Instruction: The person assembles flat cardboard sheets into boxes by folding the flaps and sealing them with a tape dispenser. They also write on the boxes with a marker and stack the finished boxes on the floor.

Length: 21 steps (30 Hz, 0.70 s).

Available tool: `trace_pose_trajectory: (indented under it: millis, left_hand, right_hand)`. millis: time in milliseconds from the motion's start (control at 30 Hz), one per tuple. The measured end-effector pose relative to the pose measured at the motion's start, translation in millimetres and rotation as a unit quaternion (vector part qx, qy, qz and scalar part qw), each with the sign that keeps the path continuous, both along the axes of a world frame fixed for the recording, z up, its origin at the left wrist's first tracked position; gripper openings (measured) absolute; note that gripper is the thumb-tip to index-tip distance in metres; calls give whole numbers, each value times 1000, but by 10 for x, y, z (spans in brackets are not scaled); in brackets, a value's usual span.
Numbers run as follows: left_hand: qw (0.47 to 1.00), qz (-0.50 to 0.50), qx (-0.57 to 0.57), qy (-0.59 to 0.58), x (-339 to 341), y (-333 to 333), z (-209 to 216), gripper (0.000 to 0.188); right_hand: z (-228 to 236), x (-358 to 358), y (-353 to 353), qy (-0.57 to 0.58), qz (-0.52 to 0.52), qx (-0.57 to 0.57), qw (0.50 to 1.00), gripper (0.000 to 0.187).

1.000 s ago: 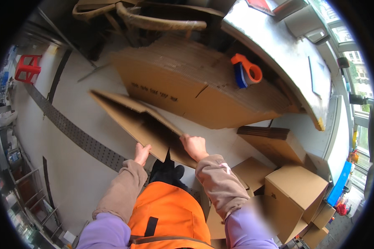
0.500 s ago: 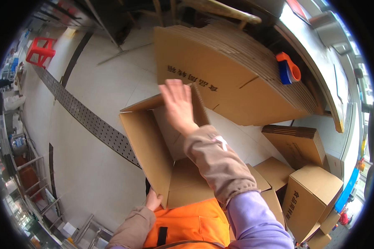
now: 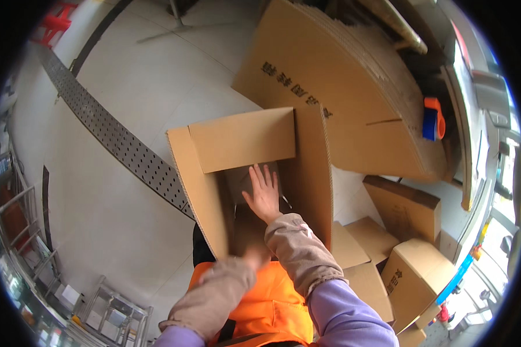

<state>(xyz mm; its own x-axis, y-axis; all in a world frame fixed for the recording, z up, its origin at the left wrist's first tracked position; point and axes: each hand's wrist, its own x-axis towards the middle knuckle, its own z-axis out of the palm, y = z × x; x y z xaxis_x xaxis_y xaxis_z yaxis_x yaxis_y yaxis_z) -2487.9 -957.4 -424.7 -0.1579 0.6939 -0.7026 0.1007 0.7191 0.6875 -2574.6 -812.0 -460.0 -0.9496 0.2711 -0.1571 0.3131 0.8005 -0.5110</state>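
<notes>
The cardboard box (image 3: 246,139) gaped open just before our orange apron (image 3: 266,295). We held the right hand (image 3: 264,194) spread at its opening; apart from it, the left hand (image 3: 256,255) was blurred, its grip unclear to us.

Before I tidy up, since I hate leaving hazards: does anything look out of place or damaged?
No spill stands out. The flat cardboard stack has uneven upper edges, and an orange and blue tape dispenser appears perched on it, where it might slip off.
</notes>
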Motion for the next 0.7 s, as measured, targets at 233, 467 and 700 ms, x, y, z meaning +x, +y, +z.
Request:
trace_pose_trajectory:
  millis: [233,467,700]
  left_hand:
    - [949,-134,-75,275,-1079,341,14,30]
    - [811,538,33,226,-1200,-222,702,85]
    - [860,-57,-72,503,-1219,472,-163,78]
  right_hand:
    - [-688,-264,-38,104,-121,27,987,42]
    - [-606,-334,31,123,-113,-46,985,35]
    - [1038,288,882,295,-287,143,900,43]
